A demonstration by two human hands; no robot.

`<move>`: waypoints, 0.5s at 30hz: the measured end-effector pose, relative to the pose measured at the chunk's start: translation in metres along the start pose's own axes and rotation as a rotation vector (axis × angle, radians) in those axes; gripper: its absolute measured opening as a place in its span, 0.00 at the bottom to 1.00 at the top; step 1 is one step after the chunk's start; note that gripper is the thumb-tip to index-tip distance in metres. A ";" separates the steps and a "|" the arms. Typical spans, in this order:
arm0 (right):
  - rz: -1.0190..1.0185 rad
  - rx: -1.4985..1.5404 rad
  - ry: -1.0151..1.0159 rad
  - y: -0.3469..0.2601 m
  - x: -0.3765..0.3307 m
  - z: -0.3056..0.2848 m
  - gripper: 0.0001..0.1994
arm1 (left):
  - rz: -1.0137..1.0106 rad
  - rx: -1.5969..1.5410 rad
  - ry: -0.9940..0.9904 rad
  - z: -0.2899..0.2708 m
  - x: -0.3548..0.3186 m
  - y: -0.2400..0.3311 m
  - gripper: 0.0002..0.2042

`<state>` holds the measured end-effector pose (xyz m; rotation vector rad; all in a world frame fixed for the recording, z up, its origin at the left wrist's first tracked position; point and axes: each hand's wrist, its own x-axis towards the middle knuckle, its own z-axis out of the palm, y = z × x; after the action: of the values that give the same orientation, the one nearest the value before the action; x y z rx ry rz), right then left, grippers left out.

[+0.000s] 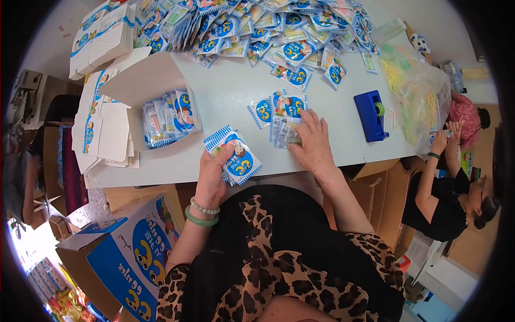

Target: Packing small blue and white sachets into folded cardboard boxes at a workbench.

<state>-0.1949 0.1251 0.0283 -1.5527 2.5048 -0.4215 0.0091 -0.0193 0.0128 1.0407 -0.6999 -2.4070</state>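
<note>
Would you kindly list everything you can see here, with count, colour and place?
Table: one, white, centre.
Loose sachets: a large heap, blue and white, far side of the table.
Open carton: one, white, left of centre, holding a row of sachets.
Flat cartons: a stack, white and blue, far left.
Tape dispenser: one, blue, right.
Clear bag: one, yellow and green contents, right edge.
Cardboard box: one, blue, lower left.
Co-worker: one, in black, far right.
Left hand: holds a small stack of sachets.
Right hand: rests on sachets on the table.
</note>
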 end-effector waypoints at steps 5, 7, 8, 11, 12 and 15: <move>-0.094 0.235 -0.098 -0.005 0.010 -0.020 0.16 | 0.015 0.020 0.057 0.003 0.000 -0.004 0.11; -0.040 0.353 -0.167 -0.007 0.015 -0.017 0.17 | 0.003 0.035 0.044 0.001 -0.002 -0.001 0.12; -0.068 0.107 -0.086 -0.011 0.020 -0.010 0.18 | -0.004 0.048 0.026 0.002 -0.001 0.000 0.12; 0.066 -0.119 -0.153 -0.023 0.029 -0.019 0.21 | -0.013 0.018 0.022 0.002 -0.002 -0.001 0.13; 0.222 -0.098 -0.307 -0.027 0.032 -0.023 0.22 | -0.008 0.018 0.029 0.001 -0.002 -0.002 0.13; 0.397 0.253 -0.260 -0.019 0.028 -0.029 0.24 | -0.004 0.032 0.052 0.008 -0.001 -0.003 0.12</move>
<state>-0.1997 0.0960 0.0626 -0.9241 2.3655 -0.4232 0.0034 -0.0137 0.0160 1.1145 -0.7217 -2.3697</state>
